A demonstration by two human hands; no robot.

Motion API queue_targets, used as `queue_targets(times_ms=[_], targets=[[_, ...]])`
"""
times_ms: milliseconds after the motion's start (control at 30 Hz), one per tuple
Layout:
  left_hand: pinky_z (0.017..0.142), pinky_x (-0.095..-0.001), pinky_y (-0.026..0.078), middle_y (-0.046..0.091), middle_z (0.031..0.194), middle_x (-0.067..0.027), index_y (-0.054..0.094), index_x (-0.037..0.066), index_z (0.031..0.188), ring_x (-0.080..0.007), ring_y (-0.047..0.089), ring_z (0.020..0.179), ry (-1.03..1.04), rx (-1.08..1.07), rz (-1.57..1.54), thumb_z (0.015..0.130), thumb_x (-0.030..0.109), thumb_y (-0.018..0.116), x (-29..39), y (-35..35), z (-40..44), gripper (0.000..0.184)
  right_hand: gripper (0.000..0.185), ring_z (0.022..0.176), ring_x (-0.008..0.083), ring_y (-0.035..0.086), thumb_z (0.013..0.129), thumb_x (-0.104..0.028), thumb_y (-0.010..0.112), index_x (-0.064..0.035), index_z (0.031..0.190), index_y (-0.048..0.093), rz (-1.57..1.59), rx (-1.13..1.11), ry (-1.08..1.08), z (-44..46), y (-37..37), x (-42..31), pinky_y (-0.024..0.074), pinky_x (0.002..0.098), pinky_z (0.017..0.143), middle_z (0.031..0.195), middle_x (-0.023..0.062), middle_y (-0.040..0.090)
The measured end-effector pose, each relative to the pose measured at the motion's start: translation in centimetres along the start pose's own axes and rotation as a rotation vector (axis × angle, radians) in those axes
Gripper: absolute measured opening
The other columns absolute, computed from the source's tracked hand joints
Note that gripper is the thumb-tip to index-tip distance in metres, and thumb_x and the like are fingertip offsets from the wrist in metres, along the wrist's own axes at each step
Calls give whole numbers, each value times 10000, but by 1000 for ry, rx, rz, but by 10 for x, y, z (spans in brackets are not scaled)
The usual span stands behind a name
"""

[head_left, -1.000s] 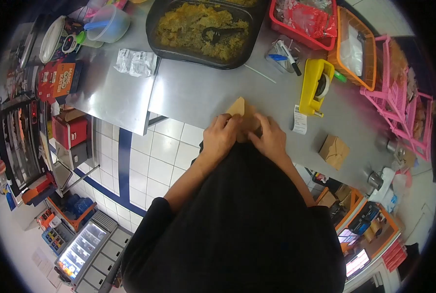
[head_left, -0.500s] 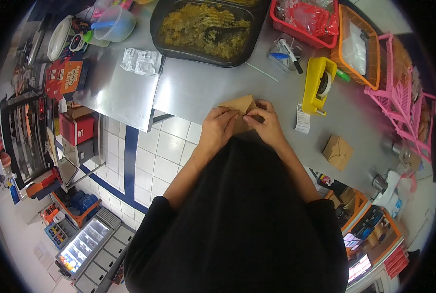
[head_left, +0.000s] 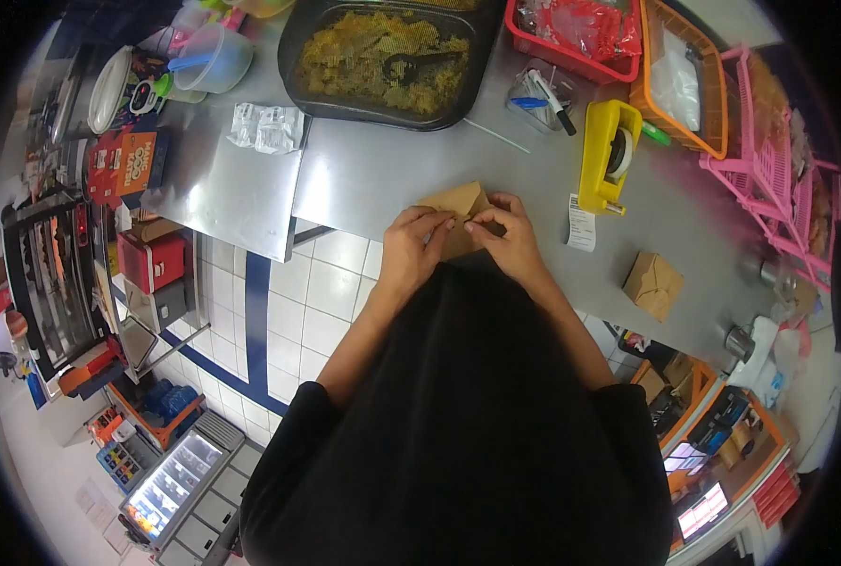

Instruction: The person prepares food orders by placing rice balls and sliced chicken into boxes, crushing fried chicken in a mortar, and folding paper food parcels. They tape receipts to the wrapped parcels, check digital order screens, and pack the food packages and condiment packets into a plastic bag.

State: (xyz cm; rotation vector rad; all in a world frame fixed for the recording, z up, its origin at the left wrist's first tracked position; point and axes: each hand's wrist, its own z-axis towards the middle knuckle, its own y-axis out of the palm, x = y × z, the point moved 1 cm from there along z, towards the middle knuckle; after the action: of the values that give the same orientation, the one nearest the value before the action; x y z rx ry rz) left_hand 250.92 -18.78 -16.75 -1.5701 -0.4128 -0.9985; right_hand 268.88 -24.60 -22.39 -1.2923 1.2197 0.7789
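Between my hands, at the front edge of the steel table, is a brown cardboard food box [head_left: 462,200]. My left hand [head_left: 415,247] pinches its top flaps from the left, fingers closed. On the other side my right hand [head_left: 506,236] has its thumb and fingertips closed on the flaps near the middle. The lower part of the box is partly hidden by my hands and dark clothing. A second brown box [head_left: 653,286], folded closed, sits to the right on the table. A printed receipt [head_left: 581,226] lies between that box and my right hand.
A yellow tape dispenser [head_left: 609,160] stands right of my hands, near a pen holder [head_left: 540,104]. Beyond are a black tray of yellowish food [head_left: 383,113], a red basket [head_left: 576,58] and an orange basket [head_left: 713,123]. Silver packets [head_left: 266,128] lie at left.
The whole view has shifted slightly, with the table's things a little further left. Both hands stay on the box flaps, with hardly any finger movement.
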Motion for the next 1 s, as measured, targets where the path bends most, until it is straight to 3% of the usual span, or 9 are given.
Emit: queue_targets(times_ms=[67, 267, 567, 733, 900, 1000], targets=[[776, -370, 558, 719, 955, -144, 779, 48, 1020, -294, 702, 870, -73, -20, -70, 868, 109, 759, 2, -2, 1, 165, 214, 1219, 357, 547, 803, -215, 846, -77, 943, 762, 18, 4, 13, 0, 1, 0, 465, 419, 1013, 1262, 200, 550], [762, -369, 559, 721, 941, -146, 780, 53, 1016, -302, 703, 863, -17, -93, -18, 870, 118, 754, -3, -4, 4, 162, 203, 1248, 356, 534, 811, -220, 837, -83, 945, 768, -43, 5, 6, 0, 4, 2, 454, 433, 1031, 1292, 209, 541], [748, -398, 565, 716, 938, -170, 747, 10, 999, -332, 707, 844, -8, 30, 13, 899, 80, 705, -1, 4, -1, 129, 211, 1277, 357, 514, 811, -225, 837, -94, 966, 777, 63, -36, 77, -2, 1, 3, 451, 440, 1039, 1333, 215, 523], [732, -392, 565, 716, 923, -167, 751, 12, 990, -329, 707, 834, -7, 32, 4, 894, 79, 711, 2, 3, 1, 123, 205, 1247, 342, 540, 804, -212, 842, -88, 954, 777, -30, -4, 8, -1, 0, -1, 470, 419, 1019, 1322, 213, 527], [720, -383, 558, 720, 925, -156, 763, 30, 980, -312, 702, 812, -8, 19, -2, 877, 96, 737, 1, 1, 2, 125, 197, 1203, 334, 569, 807, -199, 837, -77, 947, 773, -10, 10, 83, -1, 2, -12, 488, 412, 994, 1315, 209, 531], [715, -373, 550, 724, 918, -147, 769, 39, 977, -294, 696, 796, -99, -24, -65, 854, 106, 761, 4, -4, 7, 140, 196, 1184, 329, 578, 809, -196, 835, -69, 943, 770, -29, 31, 58, -1, 5, -8, 502, 407, 972, 1319, 208, 530]])
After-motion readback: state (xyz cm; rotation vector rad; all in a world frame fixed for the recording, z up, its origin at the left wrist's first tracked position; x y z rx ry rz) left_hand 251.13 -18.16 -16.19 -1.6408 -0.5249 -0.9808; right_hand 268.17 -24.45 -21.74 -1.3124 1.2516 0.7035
